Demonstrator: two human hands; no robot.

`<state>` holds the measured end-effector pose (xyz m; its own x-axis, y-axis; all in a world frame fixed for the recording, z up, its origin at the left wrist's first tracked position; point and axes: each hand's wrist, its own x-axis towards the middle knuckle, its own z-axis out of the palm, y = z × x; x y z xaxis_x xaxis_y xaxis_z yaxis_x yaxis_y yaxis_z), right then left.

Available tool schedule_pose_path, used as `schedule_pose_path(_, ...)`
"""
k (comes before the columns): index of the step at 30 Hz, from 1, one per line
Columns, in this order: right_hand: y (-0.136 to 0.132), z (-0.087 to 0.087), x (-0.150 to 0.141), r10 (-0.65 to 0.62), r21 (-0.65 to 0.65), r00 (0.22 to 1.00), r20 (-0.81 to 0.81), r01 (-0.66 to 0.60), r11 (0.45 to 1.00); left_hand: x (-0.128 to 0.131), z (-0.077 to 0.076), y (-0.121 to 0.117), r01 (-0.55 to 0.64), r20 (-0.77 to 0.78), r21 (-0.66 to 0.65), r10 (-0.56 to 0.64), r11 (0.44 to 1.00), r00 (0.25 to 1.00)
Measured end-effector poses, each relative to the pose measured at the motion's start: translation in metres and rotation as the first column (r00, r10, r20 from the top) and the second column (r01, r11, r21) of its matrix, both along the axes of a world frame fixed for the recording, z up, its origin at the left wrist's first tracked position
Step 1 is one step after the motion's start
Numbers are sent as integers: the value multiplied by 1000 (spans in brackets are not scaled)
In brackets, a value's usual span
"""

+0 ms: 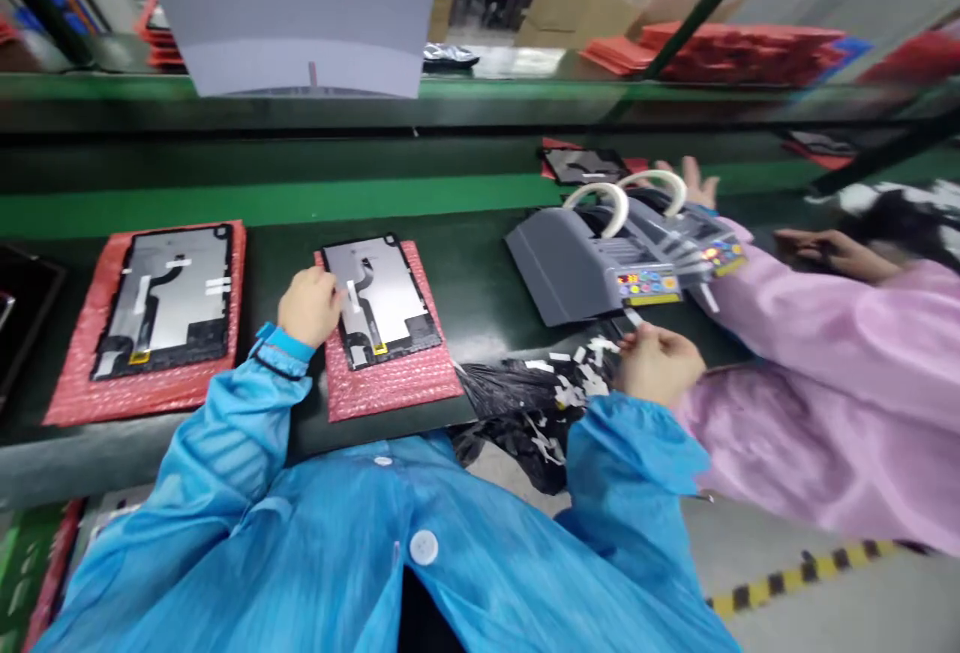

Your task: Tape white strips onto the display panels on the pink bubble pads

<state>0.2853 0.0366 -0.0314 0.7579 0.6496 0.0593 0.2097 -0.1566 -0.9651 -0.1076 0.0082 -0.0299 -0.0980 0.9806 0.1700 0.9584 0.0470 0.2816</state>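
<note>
My left hand [310,306] is closed at the left edge of a tablet screen panel [397,283], its curled fingertips on the border. The panel lies back side up on a red bubble-wrap sleeve [375,398]; a dark flex cable, white tape pieces and a yellow-framed patch show on it. My right hand [660,361] pinches a short whitish tape strip [634,316] at the front outlet of a grey automatic tape dispenser [559,258]. Below that outlet, white tape scraps [574,388] litter a black plastic bag [517,398].
A second panel [187,283] lies on red bubble wrap at left. Another dispenser [675,223] stands close at right, by a co-worker's pink sleeves [817,333] and hand [694,183]. Behind, a panel [585,166] rests on red wrap. A paper sheet [300,13] hangs above.
</note>
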Motion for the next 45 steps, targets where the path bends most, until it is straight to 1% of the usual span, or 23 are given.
schedule_pose_path(1, -5, 1, -3, -12, 15, 997, 80, 11, 1000, -1, -5, 6, 149, -16, 66, -148, 987, 989)
schedule_pose_path(2, -9, 2, -7, -7, 38, 991, 131, 2, 999, -3, -12, 14, 276, -23, 111, -275, 955, 961)
schedule_pose_path(3, -13, 4, -14, 47, 55, 988, 147, -55, 997, -5, -20, 22, 362, -22, 137, -362, 922, 932)
schedule_pose_path(4, -16, 6, -23, 168, 57, 977, 131, -177, 983, -7, -28, 29, 409, -14, 146, -411, 901, 911)
schedule_pose_path(5, -17, 7, -36, 306, 55, 946, 111, -313, 948, -9, -36, 36, 428, -4, 146, -432, 892, 902)
schedule_pose_path(6, -15, 9, -50, 432, 47, 896, 105, -439, 897, -11, -43, 42, 428, 6, 139, -433, 893, 901)
schedule_pose_path(8, -2, 11, -85, 648, -7, 751, 130, -653, 758, -13, -53, 48, 417, 18, 111, -422, 902, 906)
schedule_pose_path(10, 20, 11, -124, 791, -90, 588, 169, -790, 607, -15, -57, 51, 413, 22, 74, -416, 908, 909)
schedule_pose_path(11, 32, 11, -144, 845, -150, 505, 175, -834, 530, -15, -57, 51, 413, 21, 54, -415, 909, 910)
schedule_pose_path(13, 57, 9, -182, 914, -298, 367, 176, -865, 404, -16, -55, 50, 419, 18, 18, -419, 908, 908)
schedule_pose_path(15, 76, 5, -212, 953, -442, 254, 167, -844, 302, -16, -52, 50, 425, 16, -7, -425, 905, 905)
schedule_pose_path(17, 88, 1, -234, 974, -559, 164, 159, -798, 225, -17, -50, 50, 427, 17, -25, -426, 904, 904)
schedule_pose_path(18, 91, -2, -241, 978, -604, 131, 163, -771, 204, -16, -50, 50, 427, 19, -32, -426, 904, 904)
schedule_pose_path(20, 94, -6, -250, 978, -672, 87, 189, -715, 194, -16, -50, 50, 427, 24, -40, -426, 904, 904)
schedule_pose_path(22, 94, -9, -254, 974, -721, 56, 221, -663, 202, -15, -50, 49, 423, 29, -44, -422, 905, 906)
schedule_pose_path(26, 94, -11, -257, 969, -779, 26, 246, -589, 214, -14, -50, 49, 413, 38, -50, -411, 909, 911)
schedule_pose_path(29, 93, -9, -260, 967, -813, 2, 255, -541, 216, -15, -51, 49, 416, 46, -37, -414, 909, 909)
schedule_pose_path(33, 89, -2, -264, 959, -854, -60, 277, -473, 217, -16, -53, 49, 425, 49, -19, -423, 905, 905)
schedule_pose_path(35, 87, 1, -266, 956, -862, -75, 283, -456, 220, -16, -53, 49, 425, 52, -22, -423, 905, 905)
schedule_pose_path(40, 83, 5, -271, 958, -871, -64, 278, -438, 223, -15, -53, 50, 422, 51, -36, -420, 906, 906)
schedule_pose_path(42, 84, 6, -272, 962, -877, -40, 270, -423, 229, -15, -52, 50, 419, 47, -47, -417, 907, 908)
schedule_pose_path(44, 89, 8, -272, 962, -886, 2, 273, -390, 252, -16, -52, 50, 419, 42, -49, -417, 907, 908)
schedule_pose_path(45, 92, 10, -272, 964, -892, 17, 266, -375, 253, -16, -53, 50, 421, 39, -45, -419, 906, 907)
